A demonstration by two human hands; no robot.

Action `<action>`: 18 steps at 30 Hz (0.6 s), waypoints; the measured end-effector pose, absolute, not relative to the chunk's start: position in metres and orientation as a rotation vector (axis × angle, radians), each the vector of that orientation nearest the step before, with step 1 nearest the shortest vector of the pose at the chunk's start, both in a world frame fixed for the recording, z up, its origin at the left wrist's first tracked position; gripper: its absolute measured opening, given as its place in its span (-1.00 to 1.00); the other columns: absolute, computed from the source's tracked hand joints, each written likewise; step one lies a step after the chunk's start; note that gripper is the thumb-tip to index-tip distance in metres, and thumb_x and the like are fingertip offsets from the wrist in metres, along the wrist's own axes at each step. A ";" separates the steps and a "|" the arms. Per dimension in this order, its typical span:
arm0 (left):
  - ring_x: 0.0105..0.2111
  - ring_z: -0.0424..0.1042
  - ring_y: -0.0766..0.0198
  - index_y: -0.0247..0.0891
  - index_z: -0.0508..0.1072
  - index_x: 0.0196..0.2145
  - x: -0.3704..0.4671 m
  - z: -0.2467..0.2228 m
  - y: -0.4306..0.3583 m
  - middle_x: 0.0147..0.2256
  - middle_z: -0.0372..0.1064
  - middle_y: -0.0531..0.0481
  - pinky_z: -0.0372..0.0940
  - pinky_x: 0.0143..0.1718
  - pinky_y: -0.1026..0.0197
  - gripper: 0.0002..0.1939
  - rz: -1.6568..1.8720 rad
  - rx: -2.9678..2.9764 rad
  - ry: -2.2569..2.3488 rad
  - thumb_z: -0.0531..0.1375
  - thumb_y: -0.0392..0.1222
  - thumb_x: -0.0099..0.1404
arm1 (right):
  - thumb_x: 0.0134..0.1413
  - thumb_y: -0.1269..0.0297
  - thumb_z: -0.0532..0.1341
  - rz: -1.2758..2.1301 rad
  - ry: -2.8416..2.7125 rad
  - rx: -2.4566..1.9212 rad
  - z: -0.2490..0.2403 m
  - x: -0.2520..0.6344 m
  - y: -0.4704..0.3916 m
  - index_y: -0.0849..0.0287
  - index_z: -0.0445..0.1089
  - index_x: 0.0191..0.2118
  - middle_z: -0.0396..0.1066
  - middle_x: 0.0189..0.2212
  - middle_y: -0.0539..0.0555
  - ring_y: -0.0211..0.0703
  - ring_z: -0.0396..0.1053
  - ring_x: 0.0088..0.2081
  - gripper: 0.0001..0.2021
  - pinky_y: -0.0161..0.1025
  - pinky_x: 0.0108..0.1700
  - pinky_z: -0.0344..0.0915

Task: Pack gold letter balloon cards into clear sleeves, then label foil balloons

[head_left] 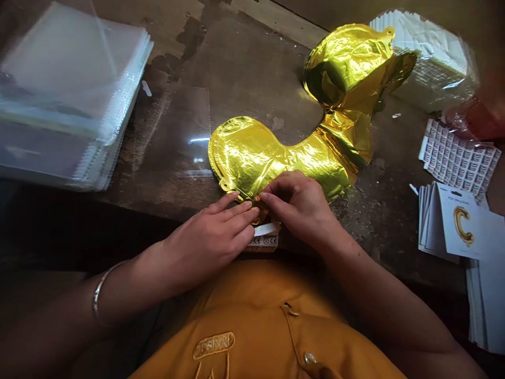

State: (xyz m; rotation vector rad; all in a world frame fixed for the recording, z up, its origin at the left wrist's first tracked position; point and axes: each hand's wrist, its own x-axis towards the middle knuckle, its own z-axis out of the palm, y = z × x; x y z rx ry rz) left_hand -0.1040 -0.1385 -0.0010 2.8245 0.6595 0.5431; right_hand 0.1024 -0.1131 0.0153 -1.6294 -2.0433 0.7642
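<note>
A shiny gold foil balloon, flat and creased, lies across the table in front of me. My left hand rests with fingers stretched out on the balloon's near edge, beside a small tab with a hole. Close to those fingertips, the thumb and forefinger of my right hand are pinched together at the same edge. A tiny orange spot shows at the pinch; what it is I cannot make out. Under my hands, at the table's edge, is a label strip printed with CE marks, with a white piece curling above it.
Stacked clear plastic sleeves lie at the left, with a single clear sleeve nearer the middle. At the right are a sticker sheet, folded balloon cards and a plastic-wrapped white stack behind the balloon.
</note>
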 end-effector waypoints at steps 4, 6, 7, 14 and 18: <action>0.09 0.38 0.11 -0.38 0.48 -0.24 -0.104 -0.001 -0.138 0.02 0.44 -0.21 0.11 0.26 -0.04 -0.80 0.558 2.830 0.661 0.05 -0.37 0.37 | 0.04 0.34 0.26 0.795 -2.025 -1.636 0.016 0.102 -0.113 0.15 0.46 -0.48 0.44 -0.46 0.03 -0.15 0.34 -0.31 -0.89 -0.18 -0.22 0.24; 0.09 0.38 0.11 -0.37 0.48 -0.24 -0.104 -0.001 -0.138 0.02 0.44 -0.21 0.12 0.26 -0.04 -0.80 0.560 2.832 0.660 0.04 -0.36 0.37 | 0.04 0.34 0.26 0.787 -2.024 -1.640 0.016 0.101 -0.113 0.15 0.46 -0.47 0.44 -0.47 0.03 -0.14 0.34 -0.31 -0.89 -0.17 -0.22 0.23; 0.10 0.37 0.12 -0.37 0.48 -0.24 -0.104 -0.001 -0.138 0.03 0.43 -0.20 0.12 0.26 -0.03 -0.80 0.556 2.830 0.663 0.04 -0.36 0.37 | 0.04 0.34 0.26 0.780 -2.025 -1.642 0.015 0.101 -0.114 0.15 0.46 -0.48 0.43 -0.47 0.03 -0.14 0.34 -0.31 -0.89 -0.18 -0.23 0.23; 0.09 0.38 0.10 -0.39 0.47 -0.25 -0.104 0.000 -0.138 0.03 0.43 -0.23 0.12 0.26 -0.04 -0.79 0.547 2.835 0.655 0.03 -0.37 0.37 | 0.04 0.34 0.25 0.693 -2.059 -1.664 0.014 0.098 -0.115 0.15 0.43 -0.49 0.41 -0.49 0.03 -0.14 0.31 -0.32 -0.88 -0.17 -0.24 0.22; 0.08 0.39 0.09 -0.39 0.47 -0.25 -0.102 0.000 -0.139 0.02 0.43 -0.22 0.13 0.25 -0.03 -0.79 0.543 2.833 0.664 0.02 -0.37 0.37 | 0.03 0.35 0.26 0.655 -2.102 -1.710 0.016 0.094 -0.118 0.15 0.40 -0.51 0.40 -0.49 0.04 -0.12 0.30 -0.32 -0.87 -0.16 -0.24 0.20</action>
